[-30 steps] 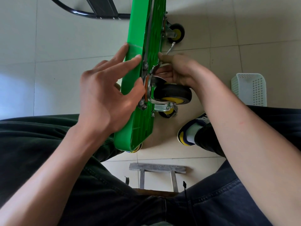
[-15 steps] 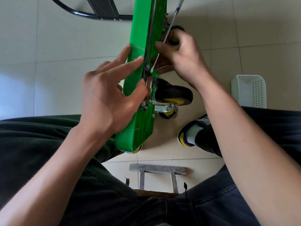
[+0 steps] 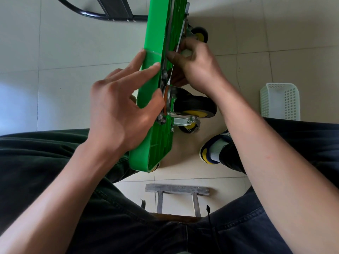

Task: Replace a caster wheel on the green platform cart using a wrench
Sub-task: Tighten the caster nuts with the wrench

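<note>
A green cart (image 3: 156,74) stands on edge between a seated person's knees. The left hand (image 3: 121,109) rests spread fingers on its deck; the right hand (image 3: 198,65) curls around a wrench (image 3: 180,40) beside the caster wheel (image 3: 195,106). A white basket (image 3: 280,101) sits nearby.

No text, label, brand, number or sign can be read on the cart (image 3: 156,74), the basket (image 3: 280,101) or anything else in view.

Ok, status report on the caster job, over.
Left hand flat on green cart. Right hand gripping wrench above caster wheel. Nothing blocking.
</note>
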Available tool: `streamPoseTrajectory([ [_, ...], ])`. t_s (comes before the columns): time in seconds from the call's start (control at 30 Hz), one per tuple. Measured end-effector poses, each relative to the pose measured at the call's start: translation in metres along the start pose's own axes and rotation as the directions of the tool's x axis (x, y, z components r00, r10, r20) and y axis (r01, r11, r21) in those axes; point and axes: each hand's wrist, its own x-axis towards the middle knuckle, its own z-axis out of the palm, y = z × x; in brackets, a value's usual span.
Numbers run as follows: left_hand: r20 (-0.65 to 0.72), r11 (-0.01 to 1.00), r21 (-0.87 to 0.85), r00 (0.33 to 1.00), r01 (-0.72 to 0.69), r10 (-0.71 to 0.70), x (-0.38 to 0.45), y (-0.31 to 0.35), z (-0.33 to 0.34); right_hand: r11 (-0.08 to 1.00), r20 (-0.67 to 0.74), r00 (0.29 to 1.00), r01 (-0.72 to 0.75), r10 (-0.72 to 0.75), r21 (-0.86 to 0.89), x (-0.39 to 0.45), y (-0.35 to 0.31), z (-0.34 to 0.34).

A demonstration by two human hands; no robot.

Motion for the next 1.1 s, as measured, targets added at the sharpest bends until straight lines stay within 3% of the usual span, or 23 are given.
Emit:
streamPoseTrajectory([
  [0.4,-0.004,1.0,0.006,1.0,-0.004,0.004,-0.001,0.001,0.001,0.985,0.065,0.987,-0.154,0.15,0.077,0.003,-0.008,0.001],
  [0.63,-0.008,1.0,0.003,1.0,-0.001,0.001,-0.001,0.0,0.002,0.899,0.175,0.918,-0.387,0.356,0.205,0.01,-0.005,-0.001],
  [0.87,-0.003,1.0,-0.011,1.0,0.021,-0.021,-0.001,0.0,0.001,0.912,0.19,0.926,-0.361,0.326,0.196,0.01,-0.005,-0.003],
  [1.1,-0.004,0.999,-0.012,0.999,0.04,-0.04,-0.001,0.0,0.0,0.907,0.116,0.959,-0.284,0.26,0.312,0.005,0.001,0.0],
])
